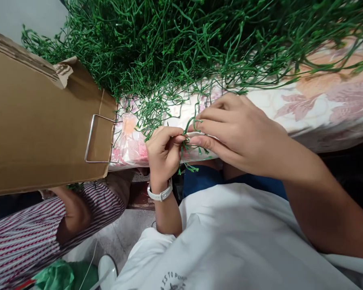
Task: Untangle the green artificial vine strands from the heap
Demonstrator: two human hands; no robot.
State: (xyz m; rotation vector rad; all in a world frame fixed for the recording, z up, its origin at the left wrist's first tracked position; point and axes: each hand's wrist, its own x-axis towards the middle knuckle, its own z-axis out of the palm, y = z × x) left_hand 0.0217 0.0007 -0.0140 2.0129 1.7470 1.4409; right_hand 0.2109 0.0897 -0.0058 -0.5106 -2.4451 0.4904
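My left hand (165,151), with a white watch on its wrist, is closed in a pinch on a thin green artificial plant stem (190,123) near the table's front edge. From the right, my right hand (245,135) meets it, thumb and fingertips closed about the same stem. Small branching tips (191,167) of the stem hang below the pinch. Just beyond my left hand, loose green sprigs (153,108) lie scattered on the floral tablecloth (317,100). My fingers partly hide where the stem is gripped.
A big tangled heap of green plastic stems (175,40) covers the table's back. At left stands a cardboard box (39,121) with a bent wire frame (92,139) against it. Below it sits another person in a striped garment (24,237). A green bag (60,276) lies at lower left.
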